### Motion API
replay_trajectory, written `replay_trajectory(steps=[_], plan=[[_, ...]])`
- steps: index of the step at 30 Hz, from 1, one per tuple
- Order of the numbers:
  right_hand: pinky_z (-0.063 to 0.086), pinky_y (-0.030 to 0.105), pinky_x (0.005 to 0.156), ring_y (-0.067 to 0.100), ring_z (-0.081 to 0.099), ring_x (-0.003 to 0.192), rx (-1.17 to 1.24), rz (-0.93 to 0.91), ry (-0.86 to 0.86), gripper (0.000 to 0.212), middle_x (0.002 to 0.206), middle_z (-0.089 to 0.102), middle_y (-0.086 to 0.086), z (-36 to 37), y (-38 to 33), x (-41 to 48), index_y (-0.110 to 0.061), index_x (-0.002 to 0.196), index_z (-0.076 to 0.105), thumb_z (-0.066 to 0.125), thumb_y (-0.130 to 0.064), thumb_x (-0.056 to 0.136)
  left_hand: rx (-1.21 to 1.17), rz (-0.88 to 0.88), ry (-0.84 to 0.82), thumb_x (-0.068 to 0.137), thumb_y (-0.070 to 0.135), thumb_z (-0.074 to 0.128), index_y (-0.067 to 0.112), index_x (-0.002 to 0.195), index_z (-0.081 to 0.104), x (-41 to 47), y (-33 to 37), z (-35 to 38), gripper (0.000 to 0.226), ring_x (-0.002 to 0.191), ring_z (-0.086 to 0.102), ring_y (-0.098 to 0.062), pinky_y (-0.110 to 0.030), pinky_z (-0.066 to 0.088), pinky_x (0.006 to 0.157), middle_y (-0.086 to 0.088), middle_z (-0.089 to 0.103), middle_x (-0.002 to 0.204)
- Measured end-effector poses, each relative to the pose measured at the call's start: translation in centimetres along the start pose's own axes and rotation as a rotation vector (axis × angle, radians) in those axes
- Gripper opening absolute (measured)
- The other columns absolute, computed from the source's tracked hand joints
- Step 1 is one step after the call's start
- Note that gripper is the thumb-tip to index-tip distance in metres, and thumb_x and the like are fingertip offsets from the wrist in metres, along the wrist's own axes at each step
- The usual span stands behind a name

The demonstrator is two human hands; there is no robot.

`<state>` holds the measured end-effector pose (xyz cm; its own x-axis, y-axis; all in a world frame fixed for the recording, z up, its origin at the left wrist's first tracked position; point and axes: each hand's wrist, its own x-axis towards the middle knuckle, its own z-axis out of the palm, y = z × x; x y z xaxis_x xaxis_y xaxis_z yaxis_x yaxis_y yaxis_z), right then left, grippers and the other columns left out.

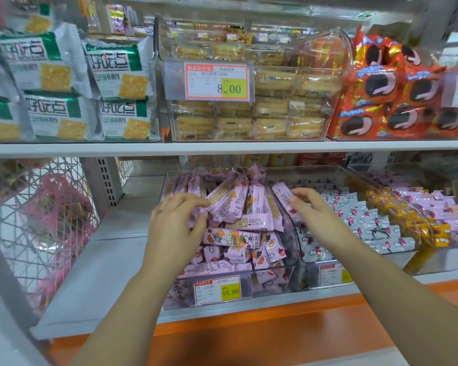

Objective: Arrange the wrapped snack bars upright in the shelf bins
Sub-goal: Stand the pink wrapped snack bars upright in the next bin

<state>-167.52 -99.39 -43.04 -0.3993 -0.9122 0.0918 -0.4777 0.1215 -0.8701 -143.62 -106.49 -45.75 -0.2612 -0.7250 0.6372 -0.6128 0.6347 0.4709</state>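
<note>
A clear bin (pixel 274 268) on the lower shelf is heaped with pink wrapped snack bars (pixel 232 237) lying at all angles; a few at the back stand nearly upright. My left hand (pixel 176 223) is on the left of the heap, its thumb and fingers pinching a pink bar (pixel 224 192) that leans up to the right. My right hand (pixel 311 207) reaches over the bin's right wall with curled fingers and grips another pink bar (pixel 280 190) leaning against that wall.
To the right, a second clear bin (pixel 325 265) holds neat rows of white-and-pink bars (pixel 360 215), then yellow ones (pixel 399 207). A white wire basket (pixel 37 207) stands at the left. The upper shelf (pixel 222 147) carries cracker bags, a pastry bin and red packets.
</note>
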Motion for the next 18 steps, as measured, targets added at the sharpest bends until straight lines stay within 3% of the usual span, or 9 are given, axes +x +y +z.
replay_trajectory(steps=[4,7,13,18], plan=[[0.036,0.030,0.086,0.014,0.049,0.105,-0.010,-0.034,0.057,0.036,0.121,0.046,-0.007,0.8,-0.2,0.1,-0.027,0.127,0.049,0.054,-0.034,0.093,-0.007,-0.002,-0.003,0.085,0.014,0.065,0.023,0.099,0.069,0.1,-0.2,0.1,0.017,0.100,0.056,-0.016,-0.051,0.044,0.093,0.018,0.052,0.100],[0.040,0.028,0.078,0.013,0.055,0.092,0.041,-0.044,0.143,0.034,0.111,0.055,-0.003,1.6,-0.2,0.1,-0.023,0.119,0.058,0.065,-0.022,0.085,-0.006,0.002,0.008,0.085,0.014,0.065,0.023,0.099,0.069,0.1,-0.2,0.0,0.017,0.101,0.055,-0.016,-0.051,0.042,0.095,0.019,0.051,0.099],[0.049,0.041,0.093,0.020,0.061,0.102,0.138,0.020,0.288,0.026,0.102,0.067,0.001,1.6,0.0,-0.1,-0.014,0.107,0.068,0.065,-0.014,0.081,-0.031,0.000,0.029,0.086,0.016,0.062,0.023,0.099,0.069,0.1,-0.8,-0.4,0.017,0.101,0.054,-0.014,-0.049,0.041,0.096,0.018,0.052,0.101],[0.051,0.038,0.085,0.020,0.061,0.096,0.162,-0.004,0.349,0.026,0.098,0.066,0.000,1.4,-0.3,-1.9,-0.018,0.108,0.066,0.064,-0.013,0.083,-0.030,-0.007,0.019,0.082,0.028,0.052,0.024,0.098,0.069,0.1,-0.6,-0.6,0.024,0.101,0.055,-0.016,-0.045,0.042,0.095,0.016,0.055,0.101]])
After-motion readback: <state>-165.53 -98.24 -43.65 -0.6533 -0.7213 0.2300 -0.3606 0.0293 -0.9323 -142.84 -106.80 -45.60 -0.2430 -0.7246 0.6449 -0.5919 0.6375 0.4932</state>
